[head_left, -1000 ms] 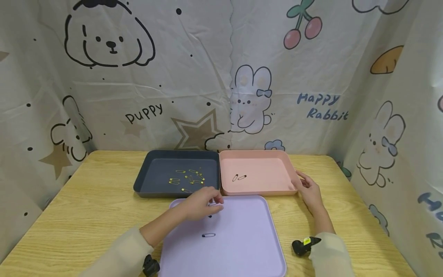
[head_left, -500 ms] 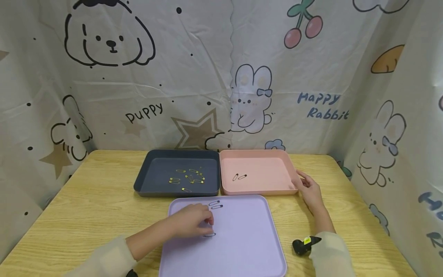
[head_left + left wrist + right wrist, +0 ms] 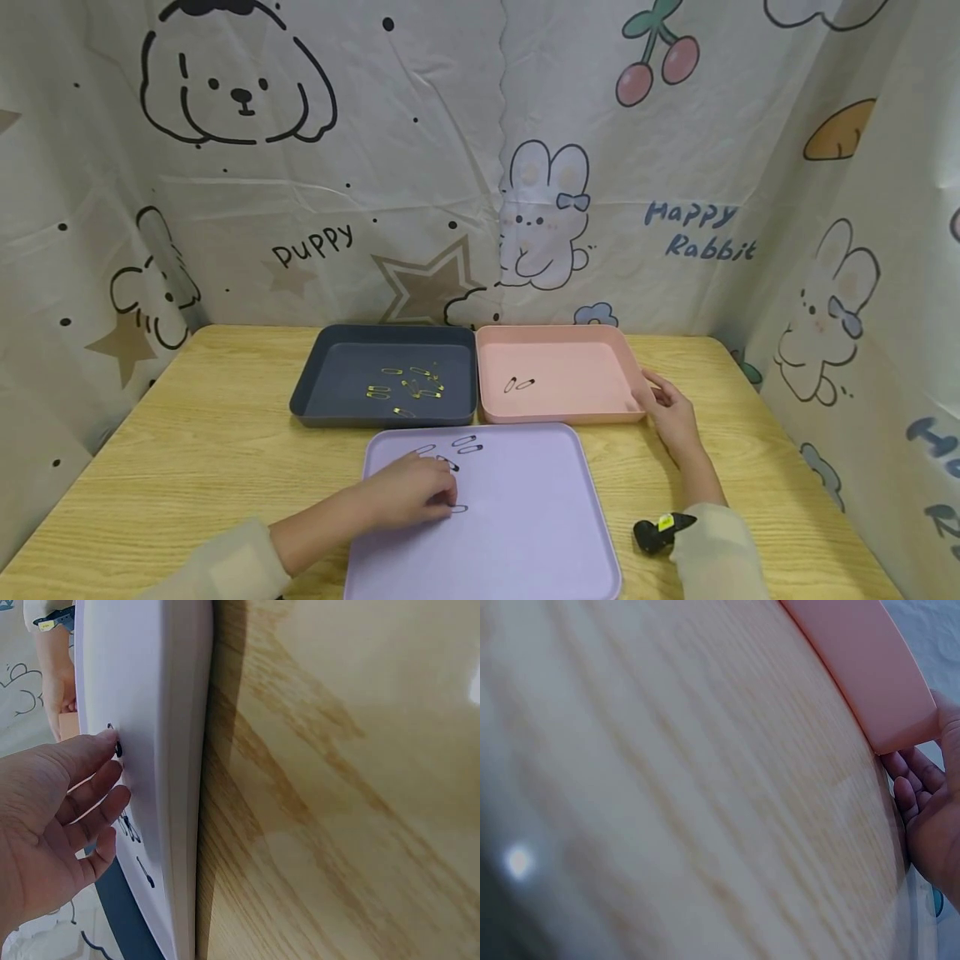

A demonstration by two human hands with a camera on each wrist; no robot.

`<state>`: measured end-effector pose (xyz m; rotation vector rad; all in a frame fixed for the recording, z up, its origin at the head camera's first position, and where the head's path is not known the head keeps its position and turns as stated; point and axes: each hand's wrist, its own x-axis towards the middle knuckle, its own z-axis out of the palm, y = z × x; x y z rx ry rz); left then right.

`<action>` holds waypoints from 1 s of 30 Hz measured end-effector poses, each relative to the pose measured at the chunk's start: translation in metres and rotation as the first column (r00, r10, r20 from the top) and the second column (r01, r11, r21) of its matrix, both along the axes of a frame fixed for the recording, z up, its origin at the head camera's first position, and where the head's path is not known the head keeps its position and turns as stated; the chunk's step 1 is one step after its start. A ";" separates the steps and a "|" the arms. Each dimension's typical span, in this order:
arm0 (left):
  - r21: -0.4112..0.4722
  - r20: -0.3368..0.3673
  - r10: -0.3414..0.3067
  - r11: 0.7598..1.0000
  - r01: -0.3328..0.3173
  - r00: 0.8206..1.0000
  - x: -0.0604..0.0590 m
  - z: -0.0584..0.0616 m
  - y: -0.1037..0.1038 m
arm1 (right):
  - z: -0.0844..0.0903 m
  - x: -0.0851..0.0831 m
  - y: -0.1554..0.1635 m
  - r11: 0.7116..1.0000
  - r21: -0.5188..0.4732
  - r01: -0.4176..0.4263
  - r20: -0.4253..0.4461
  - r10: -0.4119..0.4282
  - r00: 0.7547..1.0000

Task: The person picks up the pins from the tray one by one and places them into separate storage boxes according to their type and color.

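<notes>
My left hand (image 3: 408, 492) is low over the lilac tray (image 3: 532, 517), fingers loosely bent. Its fingertips overlap one end of a black-headed safety pin (image 3: 461, 508) lying there. In the left wrist view the thumb covers the middle of that safety pin (image 3: 118, 751), with a gap between thumb and index finger. Beyond the hand, several more dark safety pins (image 3: 470, 449) lie near the tray's far edge. My right hand (image 3: 675, 421) grips the near right corner of the pink tray (image 3: 570, 400), thumb over the rim, fingers outside. Two dark safety pins (image 3: 525, 384) lie inside the pink tray.
A dark grey tray (image 3: 337, 375) adjoins the pink one on its left and holds several gold safety pins (image 3: 405, 412). All three trays sit on a wooden table (image 3: 187, 450). A printed curtain (image 3: 420, 167) surrounds the table's back and sides.
My left hand has moved from the lilac tray's far edge toward the nearer safety pin, uncovering the pins at the far edge. My right hand has stayed at the pink tray.
</notes>
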<state>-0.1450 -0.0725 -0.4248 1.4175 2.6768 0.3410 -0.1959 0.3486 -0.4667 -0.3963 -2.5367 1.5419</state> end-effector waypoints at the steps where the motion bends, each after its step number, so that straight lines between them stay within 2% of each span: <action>1: 0.000 0.002 0.004 1.000 -0.004 1.000 0.000 0.000 0.000 | 0.000 0.000 0.000 1.000 0.000 0.000 -0.003 0.000 1.000; 7: 0.006 0.039 0.034 0.999 -0.035 0.999 0.000 -0.002 0.003 | 0.000 0.000 -0.001 1.000 0.000 0.006 -0.018 -0.006 1.000; 13: 0.007 0.112 0.055 0.998 -0.056 0.992 0.000 -0.002 0.004 | 0.002 0.001 -0.002 1.000 -0.002 0.005 -0.028 -0.005 1.000; 21: 0.011 0.115 0.046 0.999 -0.047 0.992 0.001 -0.001 0.006 | 0.001 0.001 0.000 1.000 -0.003 0.007 -0.024 -0.007 1.000; 25: 0.014 0.154 0.060 0.998 -0.063 0.986 -0.003 0.000 0.010 | 0.000 0.001 0.000 1.000 -0.002 0.003 -0.025 -0.003 1.000; 30: 0.056 0.160 0.056 0.996 -0.065 0.986 -0.011 0.003 0.014 | -0.001 0.000 0.000 1.000 -0.001 0.000 -0.027 0.000 1.000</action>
